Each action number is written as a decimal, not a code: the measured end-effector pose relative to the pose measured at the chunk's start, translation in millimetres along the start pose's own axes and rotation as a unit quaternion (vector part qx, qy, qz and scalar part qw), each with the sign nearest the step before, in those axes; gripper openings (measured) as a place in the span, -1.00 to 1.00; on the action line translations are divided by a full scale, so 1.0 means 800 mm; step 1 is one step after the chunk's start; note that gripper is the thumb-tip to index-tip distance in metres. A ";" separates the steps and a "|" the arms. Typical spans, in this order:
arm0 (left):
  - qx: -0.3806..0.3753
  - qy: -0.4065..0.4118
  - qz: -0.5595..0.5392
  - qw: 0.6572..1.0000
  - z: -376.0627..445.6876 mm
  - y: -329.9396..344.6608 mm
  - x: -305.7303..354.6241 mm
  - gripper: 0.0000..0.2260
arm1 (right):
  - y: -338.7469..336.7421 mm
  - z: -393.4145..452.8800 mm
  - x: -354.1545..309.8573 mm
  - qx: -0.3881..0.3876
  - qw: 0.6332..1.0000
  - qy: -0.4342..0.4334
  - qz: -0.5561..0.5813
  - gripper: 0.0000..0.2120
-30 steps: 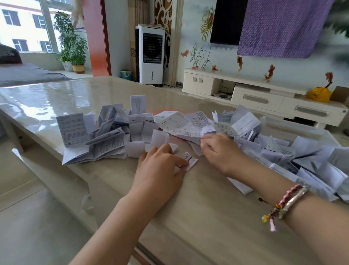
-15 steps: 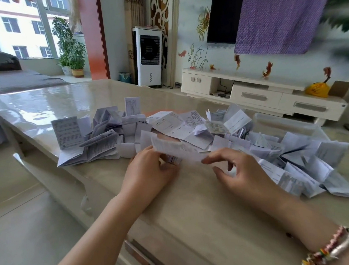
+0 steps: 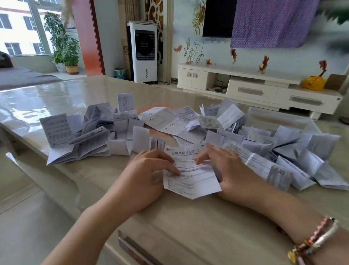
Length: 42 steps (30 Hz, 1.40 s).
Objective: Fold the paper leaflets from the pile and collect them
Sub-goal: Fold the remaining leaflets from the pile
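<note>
Printed leaflet (image 3: pixel 190 170) unfolded on table (image 3: pixel 198 235), near edge, both hands grasping: left hand (image 3: pixel 150 176) pinches left margin, right hand (image 3: pixel 224 170) pinches right. Behind, loose leaflet pile (image 3: pixel 275 151) sprawls right; another heap (image 3: pixel 82 137) left. Folding seemingly far from done.

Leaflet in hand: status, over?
Left hand and right hand both pinch one open leaflet, flat on the table. No fold made yet. Loose pile crowds the right side; nothing blocks.
</note>
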<state>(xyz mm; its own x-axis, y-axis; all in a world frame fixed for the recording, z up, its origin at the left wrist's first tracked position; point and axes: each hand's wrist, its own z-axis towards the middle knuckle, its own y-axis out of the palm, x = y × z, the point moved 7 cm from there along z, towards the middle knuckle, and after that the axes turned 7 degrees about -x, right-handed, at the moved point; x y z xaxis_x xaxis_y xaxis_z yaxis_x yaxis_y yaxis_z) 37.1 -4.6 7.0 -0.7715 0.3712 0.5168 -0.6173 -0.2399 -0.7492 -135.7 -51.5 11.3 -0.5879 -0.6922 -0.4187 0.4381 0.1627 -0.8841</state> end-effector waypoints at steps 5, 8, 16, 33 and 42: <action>-0.005 0.010 0.008 1.000 -0.006 -0.007 0.002 -0.72 | -0.007 -0.005 -0.005 0.018 0.999 0.002 0.040 -0.70; 0.011 -0.019 -0.019 1.000 -0.009 -0.012 0.003 -0.90 | -0.014 -0.007 0.000 0.044 0.994 0.045 0.084 -0.83; 0.034 -0.101 -0.051 0.993 -0.010 -0.012 0.009 -0.88 | -0.017 -0.002 0.014 0.088 0.986 0.092 0.112 -0.68; -0.066 -0.013 0.105 0.992 -0.011 0.010 0.014 -0.50 | -0.001 -0.003 -0.013 0.006 0.998 -0.051 -0.019 -0.67; -0.030 -0.015 0.072 0.997 -0.005 0.002 0.014 -0.52 | -0.009 -0.003 -0.023 0.043 0.996 -0.068 -0.037 -0.78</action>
<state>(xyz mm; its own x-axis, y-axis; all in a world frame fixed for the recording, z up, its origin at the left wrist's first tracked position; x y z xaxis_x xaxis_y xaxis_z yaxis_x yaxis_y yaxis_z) 28.5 3.0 9.7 -0.8565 0.3090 0.4135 -0.4898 -0.2338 -0.8399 -130.1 -38.4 24.8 -0.5252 -0.7902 -0.3158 0.4572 0.0510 -0.8879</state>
